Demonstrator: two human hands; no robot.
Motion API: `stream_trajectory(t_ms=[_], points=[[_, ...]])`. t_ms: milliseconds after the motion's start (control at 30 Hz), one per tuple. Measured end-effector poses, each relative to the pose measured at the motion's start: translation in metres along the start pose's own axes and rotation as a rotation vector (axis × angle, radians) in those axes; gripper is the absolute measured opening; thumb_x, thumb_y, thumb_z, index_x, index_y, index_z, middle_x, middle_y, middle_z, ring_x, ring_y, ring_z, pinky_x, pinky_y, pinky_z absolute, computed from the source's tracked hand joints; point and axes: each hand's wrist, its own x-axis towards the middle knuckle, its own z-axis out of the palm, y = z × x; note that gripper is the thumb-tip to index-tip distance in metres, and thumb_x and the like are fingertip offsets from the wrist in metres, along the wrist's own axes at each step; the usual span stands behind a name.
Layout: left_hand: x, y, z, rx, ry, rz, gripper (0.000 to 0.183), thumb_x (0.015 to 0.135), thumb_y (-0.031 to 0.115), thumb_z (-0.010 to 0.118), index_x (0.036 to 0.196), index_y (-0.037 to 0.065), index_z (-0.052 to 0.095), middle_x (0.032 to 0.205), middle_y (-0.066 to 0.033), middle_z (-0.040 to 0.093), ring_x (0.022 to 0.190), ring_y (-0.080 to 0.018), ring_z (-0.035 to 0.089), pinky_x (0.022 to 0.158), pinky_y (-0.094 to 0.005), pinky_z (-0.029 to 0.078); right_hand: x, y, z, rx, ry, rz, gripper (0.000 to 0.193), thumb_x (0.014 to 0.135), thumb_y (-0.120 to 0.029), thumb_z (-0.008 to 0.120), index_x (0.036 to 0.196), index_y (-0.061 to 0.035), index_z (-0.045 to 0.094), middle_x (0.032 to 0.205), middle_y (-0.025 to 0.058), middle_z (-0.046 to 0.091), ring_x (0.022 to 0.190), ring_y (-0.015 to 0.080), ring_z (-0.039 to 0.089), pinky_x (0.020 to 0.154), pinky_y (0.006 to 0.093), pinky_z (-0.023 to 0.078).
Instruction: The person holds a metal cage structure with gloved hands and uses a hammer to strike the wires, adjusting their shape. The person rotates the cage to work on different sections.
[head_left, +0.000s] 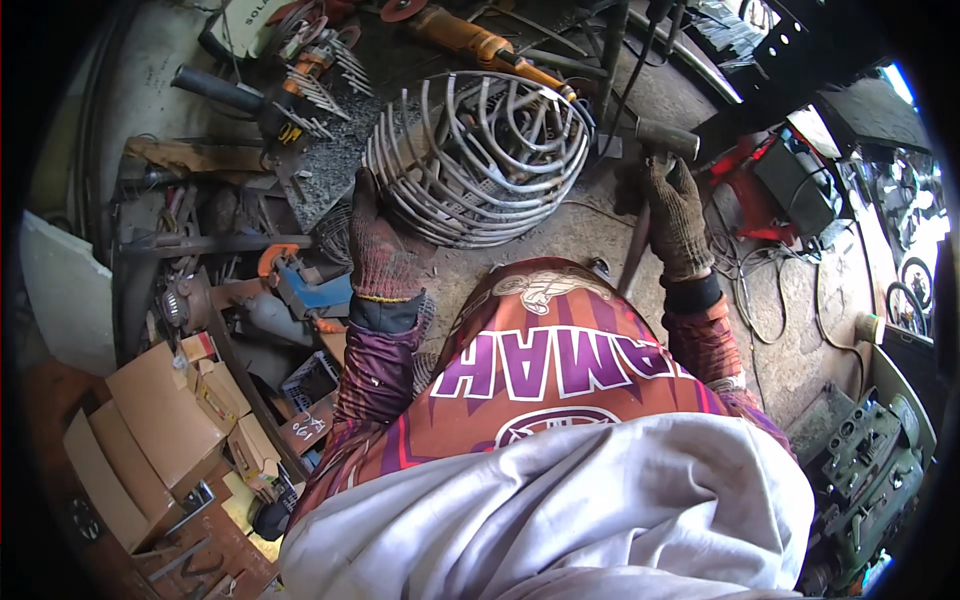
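Note:
A round basket of bent metal rods (480, 165) rests tilted on the floor in front of me, its open, ribbed side showing. My left hand (383, 245), in a dirty knit glove, holds it at its left side, the fingers lying along the outer rods. On the right, my gloved right hand (680, 215) is closed round a hammer (668, 138) just below its thick cylindrical head. The hammer's handle slants down beside my knee, apart from the basket.
Beyond the basket lies an orange angle grinder (465, 38); another power tool (300, 85) sits among metal pieces at far left. A red-and-black machine (775, 185) with loose cables stands right. Cardboard boxes (165, 430) are lower left, a green machine (870, 480) lower right.

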Motion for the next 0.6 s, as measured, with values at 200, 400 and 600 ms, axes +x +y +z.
stream_trajectory(t_ms=[200, 400, 600], points=[[-0.014, 0.023, -0.036, -0.1, -0.081, -0.004, 0.061, 0.095, 0.052, 0.045, 0.136, 0.007, 0.046, 0.14, -0.0143, 0.047, 0.124, -0.0343, 0.047, 0.107, -0.0558, 0.035, 0.023, 0.085, -0.072, -0.342, -0.119, 0.438, 0.026, 0.094, -0.031, 0.059, 0.105, -0.0075, 0.06, 0.075, 0.0013, 0.058, 0.058, 0.0101, 0.054, 0.049, 0.0252, 0.047], [-0.016, 0.01, -0.067, -0.144, -0.054, 0.027, 0.051, 0.1, 0.04, 0.034, 0.131, 0.003, 0.049, 0.133, -0.0165, 0.053, 0.117, -0.035, 0.054, 0.105, -0.0531, 0.038, -0.039, 0.311, -0.248, -2.045, -0.834, -0.171, 0.03, 0.063, -0.027, 0.068, 0.081, -0.0033, 0.071, 0.076, 0.0171, 0.066, 0.086, 0.0347, 0.063, 0.09, 0.0458, 0.042], [-0.054, -0.006, -0.084, -0.064, 0.207, 0.172, 0.051, 0.099, 0.042, 0.034, 0.131, 0.005, 0.048, 0.134, -0.0158, 0.052, 0.119, -0.0364, 0.051, 0.105, -0.0496, 0.039, -0.136, 0.302, -0.31, -1.372, -0.508, 1.379, 0.044, 0.071, -0.045, 0.055, 0.084, -0.007, 0.071, 0.076, 0.0141, 0.066, 0.074, 0.0304, 0.061, 0.073, 0.0448, 0.045]])
